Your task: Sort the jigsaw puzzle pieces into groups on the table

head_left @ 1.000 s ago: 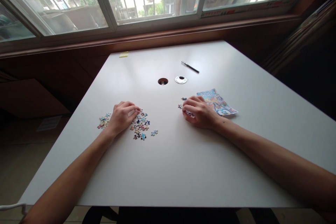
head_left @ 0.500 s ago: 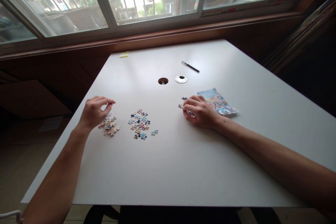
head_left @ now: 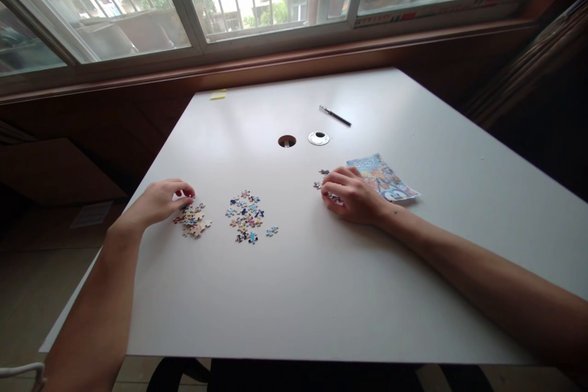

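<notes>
While the left hand [head_left: 163, 200], the nearer one, is hovering at the far left edge of the left pile of puzzle pieces [head_left: 197, 225], that pile is lying closer to the wearer than its fingertips, showing no clear long axis. Thumb and forefinger are nearly meeting; whether they are pinching a piece, I cannot tell. Well right of the pile, the right hand [head_left: 351, 197] is resting half curled over and beside other pieces [head_left: 317, 185], its grip hidden.
</notes>
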`<move>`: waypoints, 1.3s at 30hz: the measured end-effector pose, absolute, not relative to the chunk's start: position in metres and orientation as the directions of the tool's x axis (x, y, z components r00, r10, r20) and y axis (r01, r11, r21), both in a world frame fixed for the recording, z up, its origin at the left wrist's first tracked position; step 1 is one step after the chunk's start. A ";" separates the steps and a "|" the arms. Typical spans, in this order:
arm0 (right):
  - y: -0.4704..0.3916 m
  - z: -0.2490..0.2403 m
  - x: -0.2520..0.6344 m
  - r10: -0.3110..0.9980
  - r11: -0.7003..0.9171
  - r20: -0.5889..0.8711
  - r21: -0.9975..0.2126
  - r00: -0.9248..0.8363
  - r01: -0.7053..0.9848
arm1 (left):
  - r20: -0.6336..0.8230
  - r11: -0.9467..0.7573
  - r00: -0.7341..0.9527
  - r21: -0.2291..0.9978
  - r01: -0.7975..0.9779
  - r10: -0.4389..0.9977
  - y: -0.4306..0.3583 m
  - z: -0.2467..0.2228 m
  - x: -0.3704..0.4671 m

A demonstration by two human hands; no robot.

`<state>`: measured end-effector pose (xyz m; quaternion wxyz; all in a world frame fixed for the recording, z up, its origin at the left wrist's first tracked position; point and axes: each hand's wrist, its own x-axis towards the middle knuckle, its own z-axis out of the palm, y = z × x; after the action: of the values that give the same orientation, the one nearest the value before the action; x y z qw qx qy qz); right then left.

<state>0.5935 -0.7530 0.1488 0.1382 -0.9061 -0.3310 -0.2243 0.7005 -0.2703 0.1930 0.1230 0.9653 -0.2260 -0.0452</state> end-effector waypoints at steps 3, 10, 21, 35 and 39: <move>-0.753 0.149 0.594 0.537 -0.743 0.499 -0.102 0.680 0.661 | 0.021 -0.820 0.915 0.438 -0.370 -0.402 -0.278 0.196 0.697; -0.753 0.148 0.594 0.540 -0.743 0.498 -0.097 0.679 0.662 | 0.111 -0.293 0.952 0.936 -0.198 -0.286 -0.328 0.199 0.671; -0.753 0.150 0.593 0.542 -0.747 0.489 -0.094 0.684 0.659 | 0.164 -0.388 0.854 0.837 -0.386 -0.494 -0.336 0.200 0.662; -0.751 0.150 0.593 0.544 -0.742 0.489 -0.100 0.682 0.663 | 0.079 -0.590 0.700 0.477 -0.652 -0.710 -0.331 0.187 0.670; -0.751 0.150 0.593 0.543 -0.739 0.495 -0.100 0.678 0.666 | 0.028 -0.604 0.690 0.460 -0.651 -0.723 -0.335 0.188 0.667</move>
<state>0.5932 -0.7509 0.1502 0.1375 -0.9055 -0.3339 -0.2228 0.6667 -0.3353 0.1883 0.2232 0.8918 -0.3851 -0.0807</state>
